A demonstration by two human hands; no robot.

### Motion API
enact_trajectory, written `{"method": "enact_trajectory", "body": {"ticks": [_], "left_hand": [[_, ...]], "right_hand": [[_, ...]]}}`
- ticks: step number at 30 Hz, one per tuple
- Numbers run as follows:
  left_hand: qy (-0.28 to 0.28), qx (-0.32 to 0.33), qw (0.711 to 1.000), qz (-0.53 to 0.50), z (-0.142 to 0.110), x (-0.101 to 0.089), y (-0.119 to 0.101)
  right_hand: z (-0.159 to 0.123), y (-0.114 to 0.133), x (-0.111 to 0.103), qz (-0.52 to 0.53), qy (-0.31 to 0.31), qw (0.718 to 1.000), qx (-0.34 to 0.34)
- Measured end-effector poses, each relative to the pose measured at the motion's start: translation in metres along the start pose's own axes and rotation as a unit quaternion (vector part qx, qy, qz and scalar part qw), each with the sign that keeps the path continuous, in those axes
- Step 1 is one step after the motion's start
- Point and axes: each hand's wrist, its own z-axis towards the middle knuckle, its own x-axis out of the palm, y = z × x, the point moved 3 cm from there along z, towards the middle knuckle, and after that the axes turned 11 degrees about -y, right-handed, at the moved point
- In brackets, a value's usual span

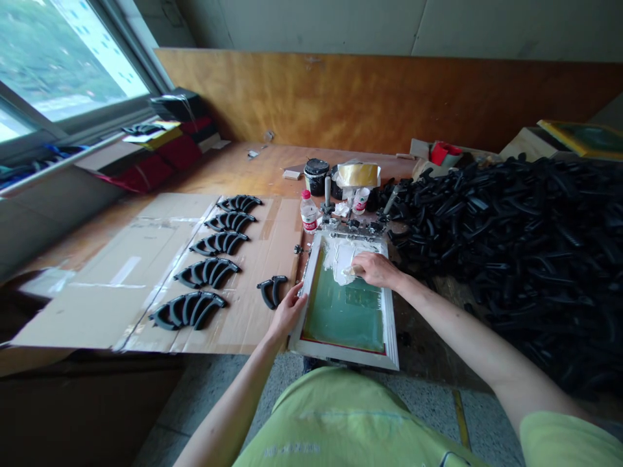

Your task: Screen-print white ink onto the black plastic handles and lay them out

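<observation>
A screen-printing frame (392, 324) with a pale rim and green mesh lies in front of me, joined at its far end to a metal clamp (353, 228). My left hand (289, 308) holds the frame's left edge, its fingers along the rim. Over the far half of the mesh, my right hand (374, 269) is closed on a small pale piece (351, 271), mostly hidden by the fingers. White paste (335, 256) is spread thickly around that piece. Left of the frame, a pair of curved black plastic parts (271, 290) rests on cardboard near my left hand.
Several fanned rows of black curved parts (207, 272) lie on the cardboard sheet (111, 272). A large heap of black parts (516, 246) covers the right side. Behind the frame stand a red-capped bottle (308, 214), a black-stained tub (316, 176) and a tape roll (359, 175).
</observation>
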Motion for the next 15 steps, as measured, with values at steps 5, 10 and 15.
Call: {"method": "enact_trajectory", "body": {"ticks": [5, 10, 15], "left_hand": [[0.008, -0.009, 0.999, -0.031, -0.003, 0.000, -0.004], [0.035, -0.047, 0.996, -0.062, -0.007, -0.002, -0.017], [0.060, -0.042, 0.994, -0.078, -0.015, -0.016, -0.065]], "right_hand": [[-0.017, 0.010, 0.015, -0.011, -0.070, 0.997, -0.025], [-0.003, 0.005, 0.005, 0.017, -0.064, 0.998, 0.016], [0.049, -0.036, -0.028, -0.044, -0.133, 0.978, 0.157]]}}
